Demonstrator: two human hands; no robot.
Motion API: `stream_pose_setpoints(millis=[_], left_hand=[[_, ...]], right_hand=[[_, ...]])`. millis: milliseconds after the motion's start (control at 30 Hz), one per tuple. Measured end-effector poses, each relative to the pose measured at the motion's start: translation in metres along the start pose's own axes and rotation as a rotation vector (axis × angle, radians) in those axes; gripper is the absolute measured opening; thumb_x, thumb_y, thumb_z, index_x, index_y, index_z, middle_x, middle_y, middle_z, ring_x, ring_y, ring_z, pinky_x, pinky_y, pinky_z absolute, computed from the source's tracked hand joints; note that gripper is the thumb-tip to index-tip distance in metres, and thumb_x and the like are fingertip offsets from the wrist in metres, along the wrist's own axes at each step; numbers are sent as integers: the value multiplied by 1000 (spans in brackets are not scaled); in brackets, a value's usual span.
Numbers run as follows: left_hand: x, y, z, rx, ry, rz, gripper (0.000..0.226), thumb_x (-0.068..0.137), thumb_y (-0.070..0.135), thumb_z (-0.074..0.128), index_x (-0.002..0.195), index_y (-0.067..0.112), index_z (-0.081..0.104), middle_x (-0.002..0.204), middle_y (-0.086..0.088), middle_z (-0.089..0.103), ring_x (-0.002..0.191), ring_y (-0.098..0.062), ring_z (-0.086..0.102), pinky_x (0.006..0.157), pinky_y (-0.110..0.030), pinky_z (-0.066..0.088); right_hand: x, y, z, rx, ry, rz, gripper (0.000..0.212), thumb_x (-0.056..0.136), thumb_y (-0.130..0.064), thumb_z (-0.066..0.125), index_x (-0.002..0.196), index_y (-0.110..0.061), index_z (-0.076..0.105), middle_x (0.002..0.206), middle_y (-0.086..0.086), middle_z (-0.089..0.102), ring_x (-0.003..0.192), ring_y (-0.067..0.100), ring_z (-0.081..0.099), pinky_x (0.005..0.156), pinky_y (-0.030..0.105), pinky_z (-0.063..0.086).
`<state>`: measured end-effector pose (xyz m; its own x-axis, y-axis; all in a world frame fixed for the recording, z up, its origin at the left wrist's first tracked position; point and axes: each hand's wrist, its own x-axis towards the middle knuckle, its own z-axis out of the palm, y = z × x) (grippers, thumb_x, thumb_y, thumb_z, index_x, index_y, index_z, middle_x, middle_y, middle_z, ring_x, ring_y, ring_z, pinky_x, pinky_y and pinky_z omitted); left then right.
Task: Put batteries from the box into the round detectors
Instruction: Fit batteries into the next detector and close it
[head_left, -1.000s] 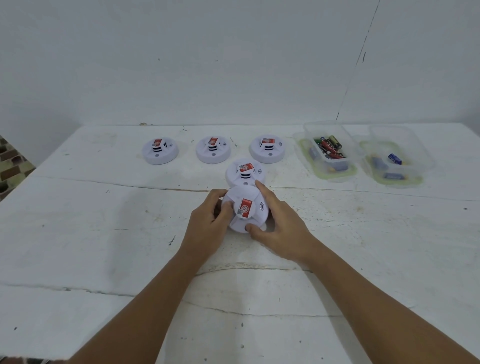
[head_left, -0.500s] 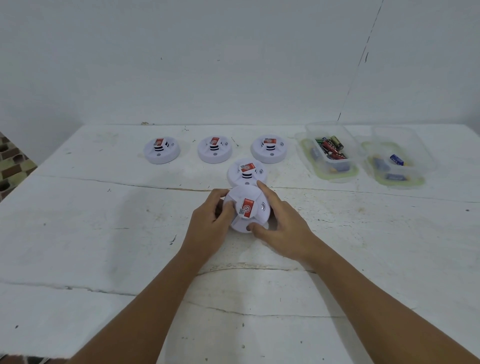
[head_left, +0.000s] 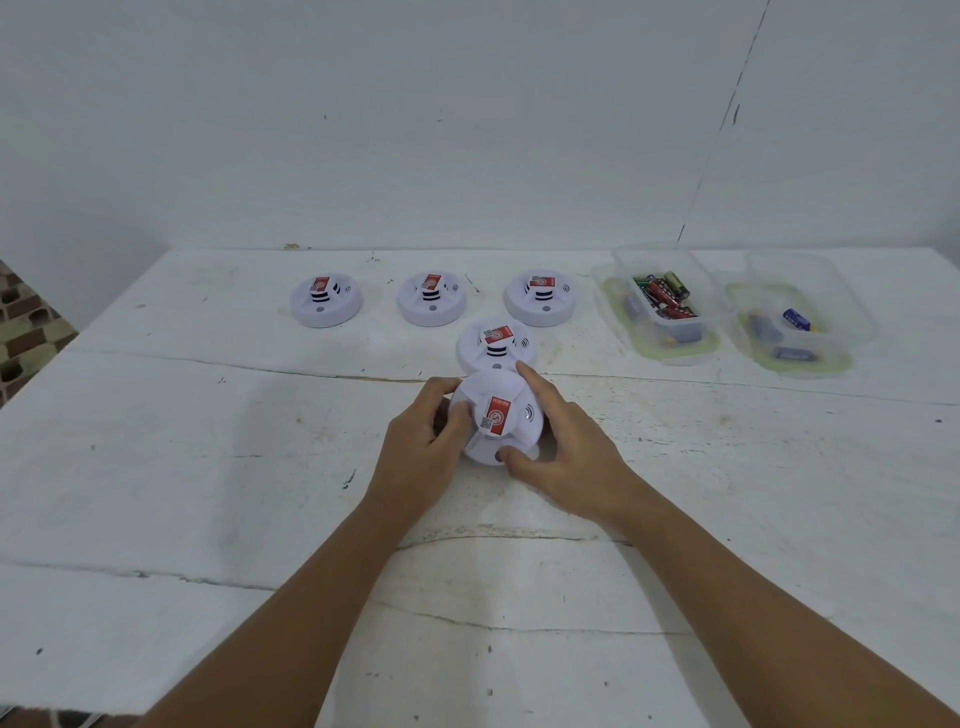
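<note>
I hold a round white detector (head_left: 503, 400) with a red label at the table's middle, tilted up toward me. My left hand (head_left: 421, 457) grips its left side, thumb on its face. My right hand (head_left: 566, 452) grips its right side, index finger over the top edge and thumb at the bottom. A second detector (head_left: 496, 345) lies just behind it. Three more detectors (head_left: 326, 300) (head_left: 431, 297) (head_left: 540, 298) stand in a row at the back. A clear box (head_left: 657, 338) at the back right holds several batteries (head_left: 665, 296).
A second clear box (head_left: 802, 353) with a few blue batteries (head_left: 796, 318) sits at the far right. The white table (head_left: 208, 467) is cracked and ends at a white wall behind. A brick floor shows past the left edge.
The held detector has tilted a little more toward me between my hands. Both hands keep their grip in about the same place.
</note>
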<state>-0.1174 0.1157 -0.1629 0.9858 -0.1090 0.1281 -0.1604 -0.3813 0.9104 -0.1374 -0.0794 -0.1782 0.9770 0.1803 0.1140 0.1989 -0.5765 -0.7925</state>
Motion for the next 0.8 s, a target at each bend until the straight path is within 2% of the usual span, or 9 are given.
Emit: stream_pose_setpoints(millis=[200, 333, 467, 800], left_hand=[[0, 0, 0, -3, -5, -8, 17, 106, 29, 52, 118, 28, 64, 89, 1, 71, 73, -6, 63, 59, -17, 48], [0, -1, 0, 5, -4, -1, 18, 106, 28, 52, 119, 28, 64, 91, 5, 72, 82, -7, 67, 63, -18, 52], [-1, 1, 0, 1, -4, 12, 17, 106, 25, 52, 118, 26, 64, 85, 5, 68, 73, -1, 61, 60, -13, 45], [-2, 4, 0, -5, 0, 9, 18, 106, 25, 52, 118, 26, 65, 83, 6, 69, 68, 0, 60, 57, -11, 43]], right_hand=[[0, 1, 0, -11, 3, -4, 92, 82, -54, 66, 159, -51, 16, 137, -25, 56, 119, 9, 58, 95, 44, 54], [0, 2, 0, -14, -3, -7, 92, 83, -53, 66, 159, -50, 16, 137, -27, 55, 118, 8, 58, 95, 43, 54], [0, 2, 1, -16, -3, -5, 92, 82, -55, 66, 159, -51, 15, 139, -26, 55, 120, 10, 57, 97, 45, 53], [0, 3, -1, -18, -1, -4, 92, 82, -59, 64, 159, -51, 15, 134, -25, 57, 117, 8, 58, 95, 44, 53]])
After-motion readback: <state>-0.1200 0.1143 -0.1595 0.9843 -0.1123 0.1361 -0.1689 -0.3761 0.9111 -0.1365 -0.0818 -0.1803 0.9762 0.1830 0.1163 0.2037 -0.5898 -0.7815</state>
